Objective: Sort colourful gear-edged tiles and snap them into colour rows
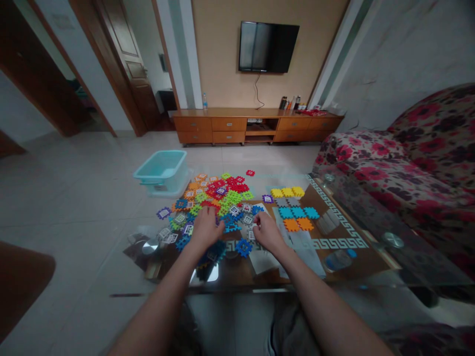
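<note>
A mixed pile of interlocking plastic tiles in red, green, orange, blue, grey and purple covers the left and middle of the glass table. My left hand reaches over the pile's near side, thumb apart from the fingers, and nothing shows in its grasp. Just right of the pile, my right hand has its fingers curled together beside some grey tiles; whatever they hold is hidden. Sorted rows lie farther right: yellow tiles, grey tiles, light blue tiles and orange tiles.
A light blue plastic tub stands at the table's far left. A water bottle lies near the right front of the glass table, and paper sheets lie nearby. A flowered sofa borders the right side.
</note>
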Demonstrator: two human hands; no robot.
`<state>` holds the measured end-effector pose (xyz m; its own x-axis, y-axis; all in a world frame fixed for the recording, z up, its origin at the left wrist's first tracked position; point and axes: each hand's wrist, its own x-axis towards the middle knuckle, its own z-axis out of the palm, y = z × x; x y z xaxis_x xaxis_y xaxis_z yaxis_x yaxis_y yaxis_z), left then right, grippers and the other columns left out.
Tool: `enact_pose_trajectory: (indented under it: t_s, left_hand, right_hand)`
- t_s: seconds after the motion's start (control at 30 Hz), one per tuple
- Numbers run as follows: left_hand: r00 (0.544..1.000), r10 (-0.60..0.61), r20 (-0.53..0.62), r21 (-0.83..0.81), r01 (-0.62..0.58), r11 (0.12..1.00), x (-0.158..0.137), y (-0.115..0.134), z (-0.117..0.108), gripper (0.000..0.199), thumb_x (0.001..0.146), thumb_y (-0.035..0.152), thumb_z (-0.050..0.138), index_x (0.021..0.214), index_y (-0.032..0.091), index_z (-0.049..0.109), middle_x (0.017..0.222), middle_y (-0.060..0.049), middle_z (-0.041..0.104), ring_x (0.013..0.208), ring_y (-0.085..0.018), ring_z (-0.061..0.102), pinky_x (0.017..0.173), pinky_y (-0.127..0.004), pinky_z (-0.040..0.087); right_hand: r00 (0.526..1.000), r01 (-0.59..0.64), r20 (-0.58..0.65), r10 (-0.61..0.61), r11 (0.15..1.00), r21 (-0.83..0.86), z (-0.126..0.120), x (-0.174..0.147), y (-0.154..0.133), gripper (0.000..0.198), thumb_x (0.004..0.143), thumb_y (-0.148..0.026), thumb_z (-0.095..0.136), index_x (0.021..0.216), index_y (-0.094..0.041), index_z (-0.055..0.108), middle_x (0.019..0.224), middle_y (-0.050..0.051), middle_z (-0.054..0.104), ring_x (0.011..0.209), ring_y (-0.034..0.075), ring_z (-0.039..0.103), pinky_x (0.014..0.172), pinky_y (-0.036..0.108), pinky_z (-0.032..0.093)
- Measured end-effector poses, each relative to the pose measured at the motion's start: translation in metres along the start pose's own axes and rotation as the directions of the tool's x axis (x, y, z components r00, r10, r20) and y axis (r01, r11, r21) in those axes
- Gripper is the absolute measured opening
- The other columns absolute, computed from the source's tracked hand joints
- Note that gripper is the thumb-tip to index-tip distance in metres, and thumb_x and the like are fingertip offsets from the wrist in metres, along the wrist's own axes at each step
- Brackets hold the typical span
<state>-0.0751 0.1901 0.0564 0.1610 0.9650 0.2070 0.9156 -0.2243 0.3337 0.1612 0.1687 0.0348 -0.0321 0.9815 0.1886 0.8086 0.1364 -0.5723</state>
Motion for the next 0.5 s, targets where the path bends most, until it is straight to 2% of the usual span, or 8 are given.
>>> enact_pose_trajectory:
  t_s: [0.13, 0.33, 0.43, 0.5]
  left_hand:
    - [0.999, -0.045, -0.017, 0.092, 0.046, 0.995, 0.014, -0.013, 0.003, 0.04, 0.088, 0.04, 0.052, 0.117, 0.012, 0.057, 0.118, -0.018, 0.058, 0.113, -0.031, 0.055, 0.099, -0.04, 0.042]
    - [0.963, -0.244, -0.113, 0.178, 0.261, 0.949, 0.024, -0.063, 0.006, 0.049, 0.089, 0.044, 0.048, 0.12, 0.007, 0.058, 0.12, -0.022, 0.058, 0.117, -0.035, 0.054, 0.1, -0.043, 0.042]
    - [0.93, -0.323, -0.178, 0.186, 0.354, 0.916, 0.022, -0.088, 0.004, 0.057, 0.089, 0.047, 0.045, 0.129, 0.007, 0.054, 0.134, -0.023, 0.053, 0.125, -0.037, 0.049, 0.104, -0.046, 0.039]
    - [0.935, -0.327, -0.14, 0.191, 0.349, 0.917, 0.019, -0.1, 0.004, 0.062, 0.091, 0.051, 0.041, 0.133, 0.008, 0.053, 0.141, -0.023, 0.05, 0.131, -0.037, 0.045, 0.109, -0.048, 0.034]
  right_hand:
    - [0.999, 0.013, 0.044, -0.013, 1.0, 0.014, 0.008, 0.003, -0.013, 0.02, 0.072, -0.006, 0.051, 0.086, -0.021, 0.05, 0.087, 0.003, 0.059, 0.08, 0.018, 0.053, 0.07, 0.026, 0.035]
    - [0.996, 0.031, 0.086, -0.031, 1.0, 0.007, 0.014, 0.003, -0.019, 0.021, 0.074, -0.006, 0.05, 0.09, -0.02, 0.051, 0.092, 0.004, 0.059, 0.084, 0.018, 0.053, 0.071, 0.027, 0.035]
    - [0.995, 0.036, 0.09, -0.035, 0.999, -0.006, 0.013, 0.003, -0.021, 0.021, 0.075, -0.007, 0.049, 0.09, -0.02, 0.051, 0.094, 0.004, 0.059, 0.086, 0.017, 0.053, 0.072, 0.027, 0.035]
    - [0.995, 0.039, 0.095, -0.039, 0.999, -0.005, 0.012, 0.004, -0.022, 0.02, 0.076, -0.007, 0.049, 0.091, -0.02, 0.051, 0.095, 0.004, 0.059, 0.087, 0.018, 0.053, 0.072, 0.027, 0.035]
